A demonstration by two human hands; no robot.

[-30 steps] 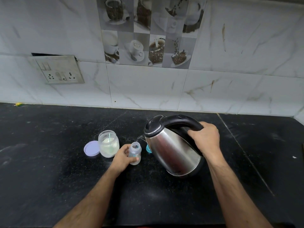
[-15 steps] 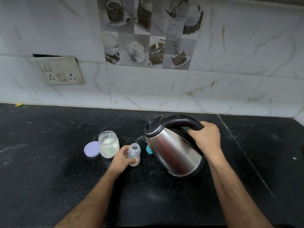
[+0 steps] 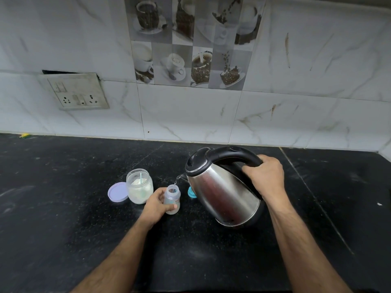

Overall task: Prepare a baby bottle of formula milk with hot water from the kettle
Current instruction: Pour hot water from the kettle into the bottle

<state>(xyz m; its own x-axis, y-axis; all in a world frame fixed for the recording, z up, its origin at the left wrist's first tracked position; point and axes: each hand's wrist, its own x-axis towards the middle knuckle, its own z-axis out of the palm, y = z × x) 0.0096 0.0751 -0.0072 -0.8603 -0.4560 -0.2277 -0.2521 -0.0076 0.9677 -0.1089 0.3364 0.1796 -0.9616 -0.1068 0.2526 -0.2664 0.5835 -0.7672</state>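
A small clear baby bottle (image 3: 173, 196) stands upright and uncapped on the black counter (image 3: 63, 208). My left hand (image 3: 157, 205) is wrapped around its lower part. My right hand (image 3: 265, 176) grips the black handle of a steel kettle (image 3: 222, 193), which is tilted to the left with its spout just above the bottle's mouth. A thin stream of water runs from the spout into the bottle. Left of the bottle stands an open glass jar of white formula powder (image 3: 140, 186) with a scoop handle sticking up in it.
The jar's lilac lid (image 3: 117, 191) lies flat beside the jar on its left. A teal bottle cap (image 3: 191, 192) sits behind the kettle's spout side, partly hidden. A socket plate (image 3: 77, 92) is on the tiled wall at the left.
Both hands hold the same grips. The kettle stays tilted and the water keeps flowing into the bottle; the view has shifted only slightly.
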